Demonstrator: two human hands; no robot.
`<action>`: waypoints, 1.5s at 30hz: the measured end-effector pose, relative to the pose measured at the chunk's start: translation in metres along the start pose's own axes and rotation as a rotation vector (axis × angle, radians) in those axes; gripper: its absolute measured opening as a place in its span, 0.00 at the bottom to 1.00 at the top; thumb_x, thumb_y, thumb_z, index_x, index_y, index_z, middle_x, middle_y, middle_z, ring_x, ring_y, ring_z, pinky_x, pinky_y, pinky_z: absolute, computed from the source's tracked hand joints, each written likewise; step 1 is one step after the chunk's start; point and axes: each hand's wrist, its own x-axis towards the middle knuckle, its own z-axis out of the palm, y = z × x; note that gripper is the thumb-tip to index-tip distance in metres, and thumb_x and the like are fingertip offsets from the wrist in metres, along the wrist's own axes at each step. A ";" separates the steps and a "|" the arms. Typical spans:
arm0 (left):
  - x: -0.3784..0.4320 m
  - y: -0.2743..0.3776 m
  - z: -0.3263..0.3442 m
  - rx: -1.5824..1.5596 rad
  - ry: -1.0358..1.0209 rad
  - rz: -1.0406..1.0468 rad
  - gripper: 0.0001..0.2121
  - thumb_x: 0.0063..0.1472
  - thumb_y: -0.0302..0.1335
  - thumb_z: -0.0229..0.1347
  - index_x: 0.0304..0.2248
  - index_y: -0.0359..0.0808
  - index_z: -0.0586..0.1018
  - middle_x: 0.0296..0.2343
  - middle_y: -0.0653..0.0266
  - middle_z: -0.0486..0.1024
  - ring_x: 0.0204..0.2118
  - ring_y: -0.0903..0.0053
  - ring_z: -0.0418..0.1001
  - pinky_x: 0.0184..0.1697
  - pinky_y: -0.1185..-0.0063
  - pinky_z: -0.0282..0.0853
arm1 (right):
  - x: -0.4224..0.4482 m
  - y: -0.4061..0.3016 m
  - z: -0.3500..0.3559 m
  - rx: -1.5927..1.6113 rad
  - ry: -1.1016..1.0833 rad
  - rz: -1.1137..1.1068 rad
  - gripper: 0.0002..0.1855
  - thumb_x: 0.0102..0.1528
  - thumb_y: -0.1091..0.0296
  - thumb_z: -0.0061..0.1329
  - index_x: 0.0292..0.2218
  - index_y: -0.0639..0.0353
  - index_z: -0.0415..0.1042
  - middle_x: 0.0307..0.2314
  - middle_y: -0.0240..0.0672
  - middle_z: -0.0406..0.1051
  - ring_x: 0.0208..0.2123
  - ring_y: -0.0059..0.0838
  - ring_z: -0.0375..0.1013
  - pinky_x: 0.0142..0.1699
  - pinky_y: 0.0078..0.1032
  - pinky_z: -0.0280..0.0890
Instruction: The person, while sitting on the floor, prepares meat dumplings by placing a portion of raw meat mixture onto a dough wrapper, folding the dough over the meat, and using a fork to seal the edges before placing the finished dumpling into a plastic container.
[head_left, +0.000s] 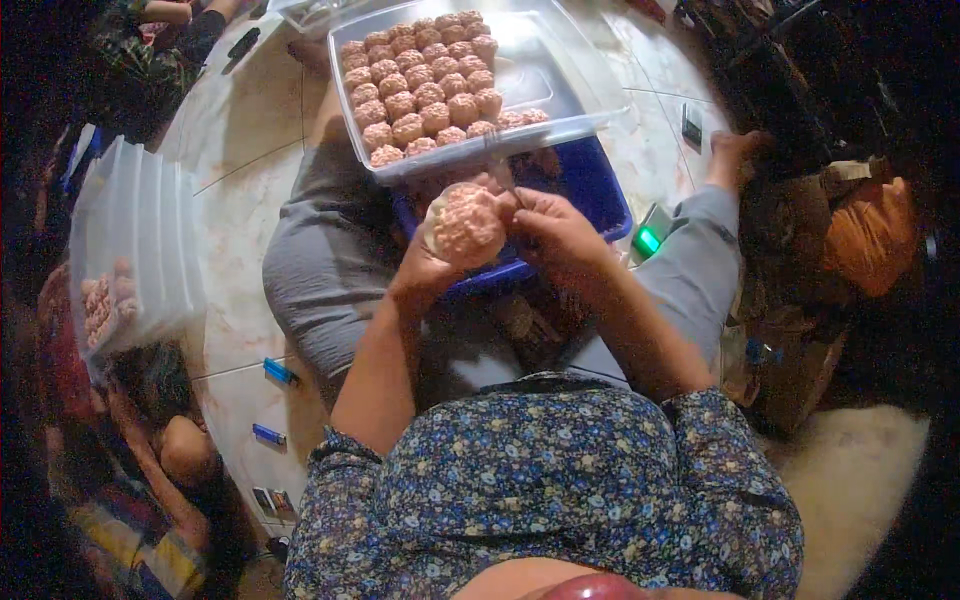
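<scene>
My left hand (433, 259) cups a large round portion of pink minced meat (471, 223), with a thin pale wrapper edge showing at its left side. A metal fork (502, 174) is pinched in my right hand (559, 225), right beside the meat, its tines pointing up and away from me. Beneath both hands sits a blue plastic tub (611, 199) between my legs; its contents are mostly hidden. On the tub's far side rests a clear plastic container (547, 135), holding rows of meat dumplings (427, 94) packed on the left and along the near edge.
At left, nested clear plastic containers (161, 247) with some meat pieces (109, 304) stand near another person's arm (150, 465). On the tiled floor lie a light-blue lighter (279, 371), a darker blue lighter (268, 433) and a black object (242, 46). A green-lit device (649, 238) is by my right leg.
</scene>
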 end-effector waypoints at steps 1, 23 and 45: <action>-0.001 -0.002 0.004 0.016 -0.020 0.003 0.39 0.43 0.30 0.63 0.53 0.30 0.56 0.49 0.58 0.63 0.51 0.72 0.63 0.53 0.75 0.61 | 0.001 0.007 -0.002 -0.017 0.043 -0.032 0.14 0.56 0.67 0.43 0.43 0.62 0.66 0.33 0.33 0.71 0.34 0.19 0.70 0.39 0.17 0.65; -0.007 -0.002 0.014 0.405 0.368 0.336 0.34 0.44 0.35 0.65 0.50 0.34 0.65 0.34 0.61 0.73 0.33 0.83 0.69 0.38 0.84 0.68 | -0.010 0.048 0.015 -0.820 0.218 -0.131 0.11 0.59 0.69 0.35 0.43 0.61 0.61 0.26 0.24 0.66 0.26 0.22 0.65 0.33 0.20 0.62; -0.006 -0.027 0.006 0.822 0.538 0.500 0.32 0.54 0.45 0.54 0.49 0.30 0.58 0.45 0.51 0.57 0.45 0.67 0.58 0.52 0.71 0.52 | -0.009 0.064 0.033 -0.648 0.215 -0.171 0.16 0.60 0.66 0.34 0.48 0.58 0.62 0.34 0.38 0.70 0.34 0.24 0.69 0.40 0.22 0.63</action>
